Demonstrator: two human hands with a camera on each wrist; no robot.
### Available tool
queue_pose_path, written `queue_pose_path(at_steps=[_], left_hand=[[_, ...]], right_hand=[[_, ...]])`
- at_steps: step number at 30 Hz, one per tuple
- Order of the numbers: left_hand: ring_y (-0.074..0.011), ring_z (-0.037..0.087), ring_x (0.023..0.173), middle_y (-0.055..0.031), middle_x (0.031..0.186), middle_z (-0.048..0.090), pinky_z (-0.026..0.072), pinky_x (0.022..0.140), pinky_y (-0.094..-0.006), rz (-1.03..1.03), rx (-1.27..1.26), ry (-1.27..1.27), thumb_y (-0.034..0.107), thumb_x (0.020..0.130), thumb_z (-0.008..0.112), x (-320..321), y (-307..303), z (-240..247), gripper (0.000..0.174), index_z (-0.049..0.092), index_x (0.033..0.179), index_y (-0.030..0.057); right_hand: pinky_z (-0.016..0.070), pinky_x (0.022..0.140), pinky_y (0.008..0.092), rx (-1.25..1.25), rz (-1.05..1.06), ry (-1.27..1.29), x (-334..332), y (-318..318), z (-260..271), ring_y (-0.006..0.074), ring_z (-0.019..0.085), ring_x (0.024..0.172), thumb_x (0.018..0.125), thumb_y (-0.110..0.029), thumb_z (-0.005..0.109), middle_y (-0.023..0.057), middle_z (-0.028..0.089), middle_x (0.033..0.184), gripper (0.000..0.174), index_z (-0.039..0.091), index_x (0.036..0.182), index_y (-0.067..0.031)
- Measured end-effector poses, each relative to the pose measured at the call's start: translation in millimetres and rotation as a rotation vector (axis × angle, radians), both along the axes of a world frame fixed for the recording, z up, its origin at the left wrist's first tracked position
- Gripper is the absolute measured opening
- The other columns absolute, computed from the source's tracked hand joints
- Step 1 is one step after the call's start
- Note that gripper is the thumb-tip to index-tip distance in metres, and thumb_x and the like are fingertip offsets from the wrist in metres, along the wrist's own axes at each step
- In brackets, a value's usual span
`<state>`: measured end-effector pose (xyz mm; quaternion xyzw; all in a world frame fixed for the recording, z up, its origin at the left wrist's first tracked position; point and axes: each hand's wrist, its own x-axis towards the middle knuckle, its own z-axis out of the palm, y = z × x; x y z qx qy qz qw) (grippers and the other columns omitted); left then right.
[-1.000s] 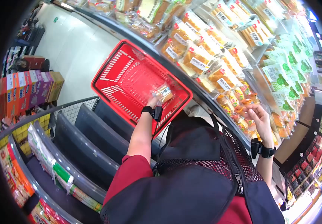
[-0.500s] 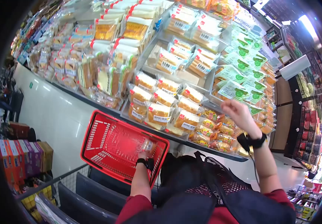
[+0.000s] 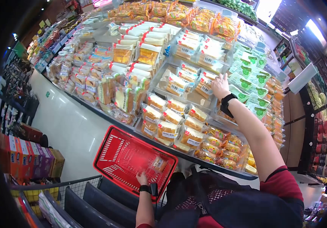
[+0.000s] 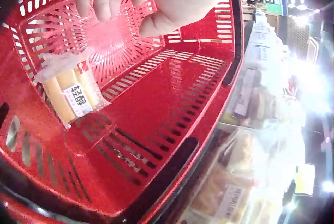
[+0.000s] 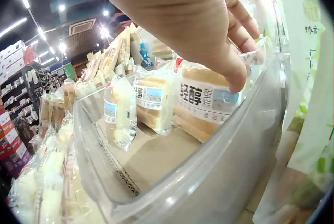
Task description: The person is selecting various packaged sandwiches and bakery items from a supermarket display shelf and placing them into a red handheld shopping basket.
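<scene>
My right hand [image 3: 221, 86] reaches into a clear plastic bin [image 5: 229, 151] on the display and pinches the end of a packaged cake [image 5: 195, 96]. Its thumb lies over the label's end, and the fingers are behind at the wrapper. Two more packets of the same kind, one a wrapped cake [image 5: 151, 101], stand beside it on the bin's cardboard floor. My left hand [image 4: 172, 2] hangs with loose fingers over the red shopping basket [image 4: 156, 99] and holds nothing. One packaged cake [image 4: 70, 93] lies in the basket, apart from that hand.
Green-printed packets [image 3: 247, 72] fill the section right of the bin. Wrapped cakes [image 3: 167, 131] and small orange-wrapped buns [image 3: 224, 146] stand along the front edge. The basket sits by a dark-slatted rack [image 3: 91, 201], with stacked cartons [image 3: 30, 157] at the left.
My right hand has left the orange-wrapped buns at the front and moved up and forward to the bin of cakes. The left hand has drawn back from the packet in the basket.
</scene>
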<state>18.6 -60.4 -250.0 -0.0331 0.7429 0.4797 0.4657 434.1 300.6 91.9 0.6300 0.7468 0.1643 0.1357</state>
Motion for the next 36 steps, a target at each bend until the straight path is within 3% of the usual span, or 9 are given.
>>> queue_pose_path(at_steps=[4, 7, 10, 13, 16, 21, 26, 31, 36], left_hand=[[-0.0209, 0.057, 0.094, -0.0102, 0.107, 0.057, 0.0477, 0.071, -0.0309, -0.021, 0.056, -0.033, 0.017, 0.083, 0.063, 2, -14, 36, 0.054, 0.036, 0.130, 0.0090], [-0.0180, 0.057, 0.093, -0.0079, 0.111, 0.058, 0.0490, 0.074, -0.0305, -0.104, 0.134, 0.003, 0.021, 0.088, 0.055, 39, -16, 64, 0.044, 0.043, 0.128, 0.0092], [-0.0166, 0.057, 0.097, -0.0077, 0.109, 0.059, 0.0481, 0.081, -0.0300, -0.253, 0.333, -0.047, 0.020, 0.091, 0.053, 66, 3, 124, 0.034, 0.051, 0.122, 0.0083], [-0.0168, 0.057, 0.099, -0.0080, 0.109, 0.059, 0.0474, 0.086, -0.0309, -0.415, 0.501, -0.151, 0.022, 0.094, 0.051, 71, 54, 223, 0.034, 0.051, 0.123, 0.0055], [-0.0141, 0.058, 0.098, -0.0086, 0.110, 0.061, 0.0461, 0.087, -0.0283, -0.640, 0.644, -0.360, 0.025, 0.097, 0.045, 112, 72, 286, 0.035, 0.052, 0.122, 0.0024], [-0.0185, 0.055, 0.109, -0.0103, 0.122, 0.055, 0.0429, 0.093, -0.0317, -0.892, 0.683, -0.700, 0.041, 0.097, 0.038, 161, 76, 337, 0.055, 0.040, 0.132, -0.0008], [-0.0151, 0.050, 0.115, -0.0077, 0.124, 0.054, 0.0386, 0.099, -0.0306, -1.213, 0.645, -0.406, 0.027, 0.093, 0.054, 169, 70, 351, 0.052, 0.039, 0.133, -0.0018], [-0.0148, 0.050, 0.114, -0.0086, 0.122, 0.055, 0.0387, 0.099, -0.0306, -1.157, 0.563, -0.444, 0.017, 0.090, 0.059, 162, 56, 336, 0.048, 0.042, 0.131, -0.0022], [-0.0153, 0.055, 0.110, -0.0083, 0.121, 0.057, 0.0425, 0.096, -0.0303, -0.836, 0.592, -0.516, 0.014, 0.087, 0.061, 127, 32, 303, 0.048, 0.043, 0.129, -0.0001]], right_hand=[[0.0356, 0.094, 0.0493, 0.104, 0.097, 0.032, -4, -7, 19, 0.0264, 0.050, 0.104, 0.085, -0.016, 0.048, 0.0100, 0.060, 0.098, 0.020, 0.065, 0.093, -0.0097], [0.0491, 0.074, 0.0391, 0.240, 0.255, 0.472, 25, -34, 23, 0.0320, 0.059, 0.089, 0.083, -0.003, 0.047, 0.0150, 0.055, 0.098, 0.019, 0.053, 0.101, -0.0024], [0.0491, 0.077, 0.0345, 0.106, 0.320, 1.119, 33, -88, 58, 0.0253, 0.059, 0.080, 0.094, -0.010, 0.045, 0.0118, 0.057, 0.087, 0.010, 0.047, 0.099, -0.0021], [0.0479, 0.074, 0.0240, -0.281, 0.115, 1.608, 4, -121, 104, 0.0061, 0.052, 0.077, 0.098, -0.018, 0.045, -0.0002, 0.051, 0.081, 0.013, 0.048, 0.097, -0.0053], [0.0453, 0.071, 0.0207, -0.614, -0.028, 1.923, 17, -184, 89, 0.0040, 0.052, 0.081, 0.097, -0.018, 0.050, -0.0028, 0.055, 0.088, 0.011, 0.048, 0.097, -0.0074], [0.0454, 0.075, 0.0233, -0.796, -0.035, 1.982, 23, -244, 51, 0.0058, 0.052, 0.087, 0.097, -0.019, 0.050, 0.0002, 0.057, 0.099, 0.011, 0.049, 0.099, -0.0079], [0.0468, 0.074, 0.0242, -0.806, -0.128, 1.903, 10, -266, 27, 0.0058, 0.052, 0.086, 0.097, -0.019, 0.049, -0.0006, 0.055, 0.094, 0.012, 0.050, 0.099, -0.0066], [0.0486, 0.077, 0.0260, -0.836, -0.110, 1.828, -2, -270, 20, 0.0086, 0.056, 0.089, 0.097, -0.016, 0.048, 0.0023, 0.056, 0.100, 0.015, 0.049, 0.107, -0.0052], [0.0501, 0.080, 0.0289, -0.741, -0.133, 1.897, -9, -276, 22, 0.0175, 0.062, 0.095, 0.098, -0.015, 0.043, 0.0098, 0.058, 0.112, 0.029, 0.043, 0.123, -0.0012]])
